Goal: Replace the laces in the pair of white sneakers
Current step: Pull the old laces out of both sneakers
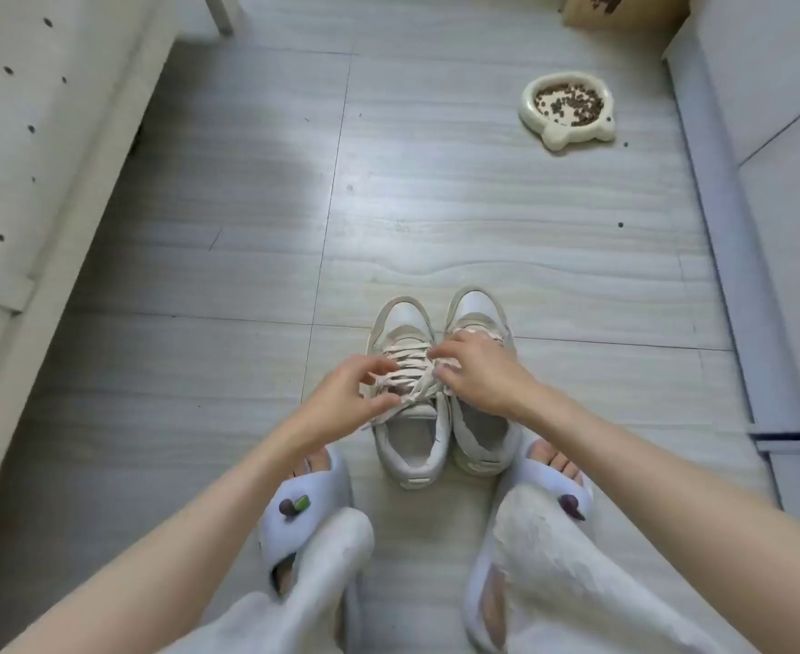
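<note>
Two white and beige sneakers stand side by side on the floor, toes pointing away from me. The left sneaker (405, 323) carries cream laces (410, 370) crossed over its tongue. My left hand (341, 398) pinches a lace end at that shoe's left side. My right hand (478, 370) reaches across from the right, fingers curled onto the same laces near the middle, and covers much of the right sneaker (478, 304). The right sneaker's lacing is mostly hidden under that hand.
My feet in pale slippers (304, 502) flank the sneakers. A cream pet bowl (568, 110) with kibble sits far right, with stray kibble on the floor. A white perforated panel (25, 134) runs along the left, and white cabinets (766, 110) along the right.
</note>
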Tool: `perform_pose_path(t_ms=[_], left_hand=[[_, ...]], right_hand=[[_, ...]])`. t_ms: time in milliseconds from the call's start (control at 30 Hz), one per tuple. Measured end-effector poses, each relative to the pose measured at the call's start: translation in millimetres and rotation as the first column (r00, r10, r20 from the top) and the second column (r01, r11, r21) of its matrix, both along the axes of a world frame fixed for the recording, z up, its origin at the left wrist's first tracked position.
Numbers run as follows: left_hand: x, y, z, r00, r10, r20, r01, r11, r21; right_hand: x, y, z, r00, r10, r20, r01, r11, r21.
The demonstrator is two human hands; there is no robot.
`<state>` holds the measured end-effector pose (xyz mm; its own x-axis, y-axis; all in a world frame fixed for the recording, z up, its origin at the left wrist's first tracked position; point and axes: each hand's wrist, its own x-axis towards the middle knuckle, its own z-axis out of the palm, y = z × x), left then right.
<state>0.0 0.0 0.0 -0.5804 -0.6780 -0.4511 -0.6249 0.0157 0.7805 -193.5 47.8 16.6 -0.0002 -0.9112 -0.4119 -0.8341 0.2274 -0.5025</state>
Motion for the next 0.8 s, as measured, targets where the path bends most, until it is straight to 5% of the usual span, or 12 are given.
perform_pose_path(t_ms=[133, 333, 533, 800], left_hand=[[1, 13, -20, 0.995, -0.08, 0.052, 0.08, 0.997, -0.012], [7, 13, -35, 0.999, -0.037, 0.029, 0.04, 0.991, -0.124], [5, 8, -33, 0.992, 0.106, 0.068, -0.095, 0.985, -0.142], [0, -2, -29, 0.974, 0.222, -0.031, -0.221, 0.975, 0.034]], right_hand=[[6, -5, -20, 0.96, 0.219, -0.175, -0.219, 0.975, 0.019], [11, -6, -27, 0.946, 0.198, -0.255, -0.213, 0.976, -0.033], [12, -8, -28, 0.997, -0.072, -0.039, 0.073, 0.997, 0.026], [9, -16, -20, 0.887, -0.394, 0.241, 0.328, 0.905, 0.271]])
